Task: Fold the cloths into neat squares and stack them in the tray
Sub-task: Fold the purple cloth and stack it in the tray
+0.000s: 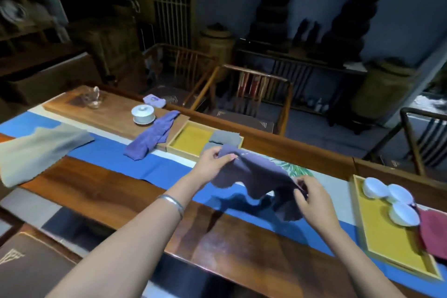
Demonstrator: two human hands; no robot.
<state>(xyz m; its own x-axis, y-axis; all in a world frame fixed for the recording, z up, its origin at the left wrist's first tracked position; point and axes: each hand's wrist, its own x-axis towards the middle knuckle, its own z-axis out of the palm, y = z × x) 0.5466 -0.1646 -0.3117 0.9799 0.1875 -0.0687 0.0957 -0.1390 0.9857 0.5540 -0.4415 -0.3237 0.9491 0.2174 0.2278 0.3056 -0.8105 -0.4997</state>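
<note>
head | left hand [212,164] and right hand [312,197] pinch dark cloth [261,176], unfolded | beyond grip: tray [186,138] holds grey cloths [223,139] | left of grip: purple cloth [152,139] unfolded

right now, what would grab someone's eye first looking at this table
First, the dark purple cloth held up over the blue runner at centre, pinched by the left hand at one end and the right hand at the other. Next, the two yellow-lined trays: the far tray just beyond the hands holds folded grey cloths, and the near-right tray holds three white cups. A crumpled lilac cloth lies left of the far tray.
</note>
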